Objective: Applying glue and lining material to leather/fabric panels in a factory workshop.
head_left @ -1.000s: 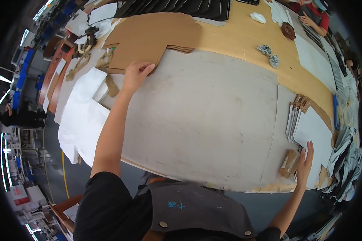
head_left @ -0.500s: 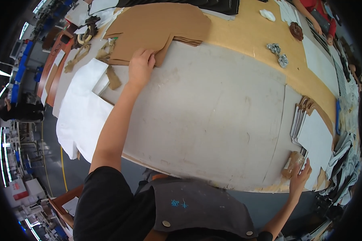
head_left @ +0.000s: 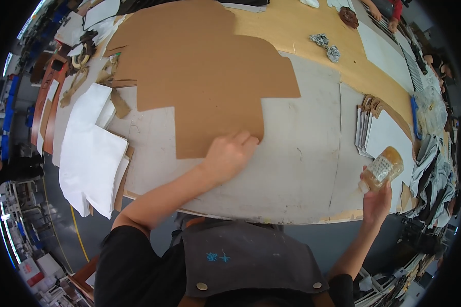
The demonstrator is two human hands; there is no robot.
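Observation:
My left hand [head_left: 230,157] is closed on the near edge of a large brown cardboard-like sheet [head_left: 217,77] with a stepped outline. That sheet lies across the pale tabletop, partly over the stack of brown sheets [head_left: 124,83] at the far left. Over the table's right front, my right hand [head_left: 378,200] is wrapped around a clear bottle [head_left: 385,166] with amber contents and a label. The bottle is tilted, its narrow end pointing down and left. Just beyond it lie white cut pieces [head_left: 389,134] with brown curved edges.
White cut pieces [head_left: 93,148] lie along the table's left edge. Two crumpled foil lumps [head_left: 326,47] and a dark brown object [head_left: 349,17] sit toward the back. Fabric [head_left: 426,187] is heaped at the right. At the upper right another person's hands [head_left: 384,18] show.
My left hand has drawn the brown sheet off the stack, toward me and to the right. My right hand has lifted the bottle from the table and tilted it. The view has shifted slightly.

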